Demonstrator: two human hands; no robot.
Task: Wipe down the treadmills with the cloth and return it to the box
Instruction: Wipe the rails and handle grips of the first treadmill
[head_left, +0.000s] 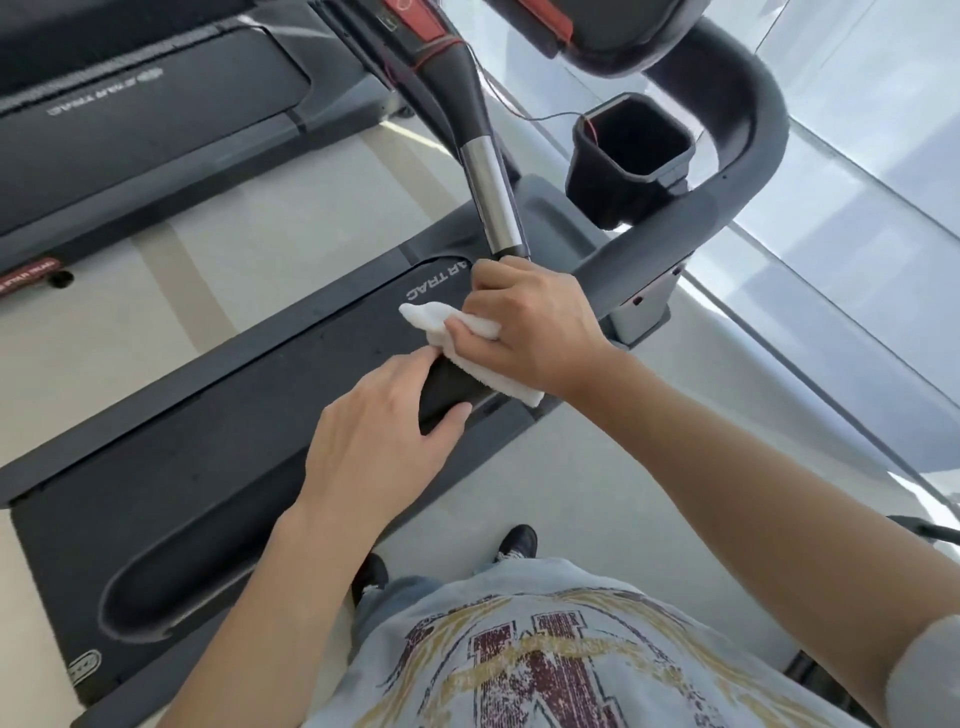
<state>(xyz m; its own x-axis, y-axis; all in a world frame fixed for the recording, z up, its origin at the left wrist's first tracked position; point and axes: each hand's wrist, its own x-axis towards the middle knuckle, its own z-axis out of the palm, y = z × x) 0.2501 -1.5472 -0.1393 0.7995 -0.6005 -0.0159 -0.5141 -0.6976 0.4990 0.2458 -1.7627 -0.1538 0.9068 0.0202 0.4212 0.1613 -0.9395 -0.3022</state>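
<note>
A white cloth (431, 318) is wrapped around the black end of a treadmill handlebar (488, 208), which has a silver sensor section higher up. My right hand (535, 322) is closed on the cloth and bar from the right. My left hand (384, 431) grips the bar's black tip (444, 387) just below the cloth, thumb underneath. The dark treadmill belt and deck (234, 415) lie beneath both hands. No box shows.
A second treadmill (145, 119) stands at upper left across a strip of pale floor (156, 291). A grey side rail (727, 182) and a black cup holder (631, 150) are at upper right. A glass wall (857, 234) runs along the right. My shoes (517, 540) stand beside the deck.
</note>
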